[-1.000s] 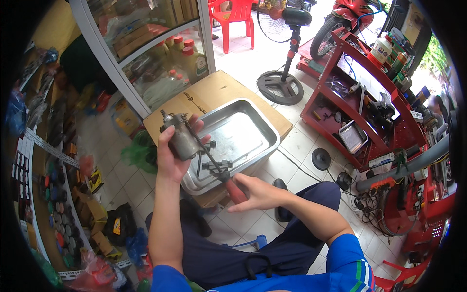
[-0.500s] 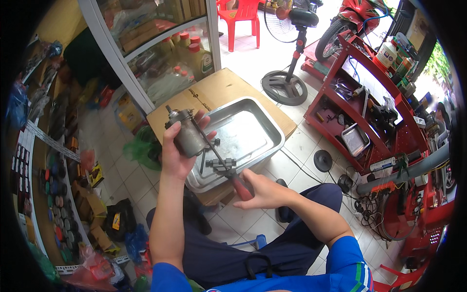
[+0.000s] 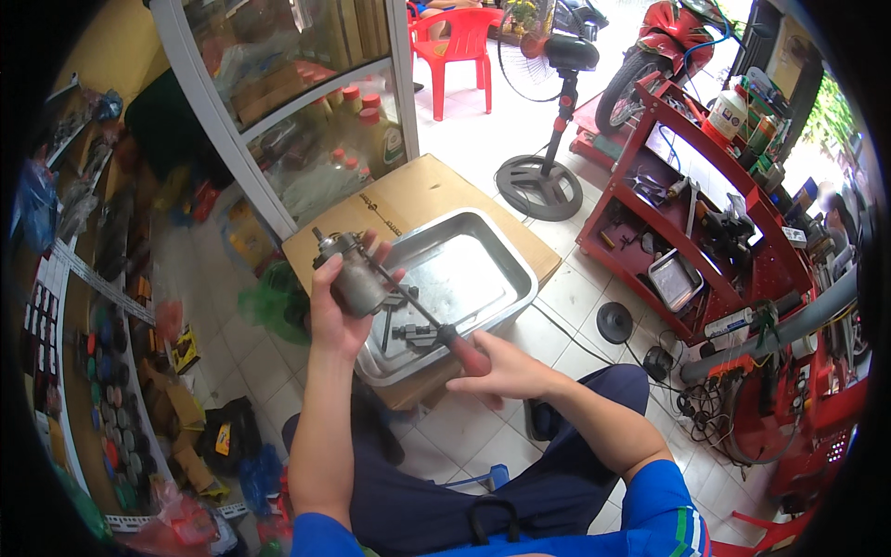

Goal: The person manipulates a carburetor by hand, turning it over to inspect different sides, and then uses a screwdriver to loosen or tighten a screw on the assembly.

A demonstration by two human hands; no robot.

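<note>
My left hand (image 3: 336,320) is wrapped round a grey cylindrical starter motor (image 3: 362,286), held tilted above the left part of a shallow metal tray (image 3: 532,265). The motor's toothed shaft points up and away to the left. My right hand (image 3: 512,369) grips the red handle of a screwdriver (image 3: 467,354). Its long shank runs up to the left, along the side of the motor; the tip is hidden near my left fingers. Below the screwdriver, a dark metal puller-like tool (image 3: 414,331) with a threaded rod rests in the tray.
The tray stands on a cardboard box (image 3: 427,174) before my knees. Behind it are a glass cabinet (image 3: 278,125) and a standing fan (image 3: 538,188). At the right is a red tool cart (image 3: 682,320), with cables on the floor beside it. Shelves of small parts (image 3: 116,399) line the left.
The view has tilted, so the tray and box sit lower in it. The screwdriver handle has shifted slightly right, and my right fingers curl further beneath it. Both holds continue.
</note>
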